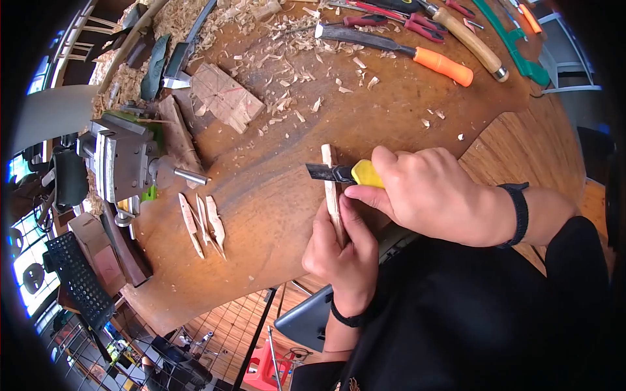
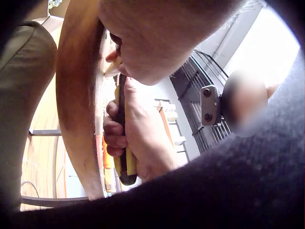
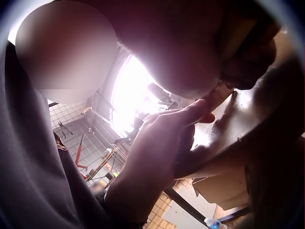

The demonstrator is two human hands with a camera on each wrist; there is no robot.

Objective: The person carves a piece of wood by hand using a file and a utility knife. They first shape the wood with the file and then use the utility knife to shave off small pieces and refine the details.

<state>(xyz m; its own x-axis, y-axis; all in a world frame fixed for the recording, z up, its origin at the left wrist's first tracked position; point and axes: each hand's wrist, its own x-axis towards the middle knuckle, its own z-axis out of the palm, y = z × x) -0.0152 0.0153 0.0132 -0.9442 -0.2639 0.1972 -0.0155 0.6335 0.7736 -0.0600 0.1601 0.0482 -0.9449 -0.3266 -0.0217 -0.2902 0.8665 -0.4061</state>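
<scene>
In the head view my left hand [image 1: 345, 260] grips the lower end of a slim pale wooden stick [image 1: 332, 199], which points away from me over the table edge. My right hand [image 1: 433, 189] holds a yellow utility knife [image 1: 366, 173] with its dark blade [image 1: 321, 171] lying across the stick near the upper end. The right thumb reaches toward the stick, close to the left fingertips. From the left wrist, the yellow and black knife handle [image 2: 131, 164] shows inside the right fist. The right wrist view has the left hand [image 3: 159, 145] in shadow; the blade is hidden there.
Several thin carved wood pieces [image 1: 216, 221] lie left of my hands on the table [image 1: 274, 228]. A metal vise [image 1: 124, 163] stands at the left edge. Farther back are a marked wood block [image 1: 227, 98], shavings, an orange-handled chisel [image 1: 443, 66] and a green saw [image 1: 521, 55].
</scene>
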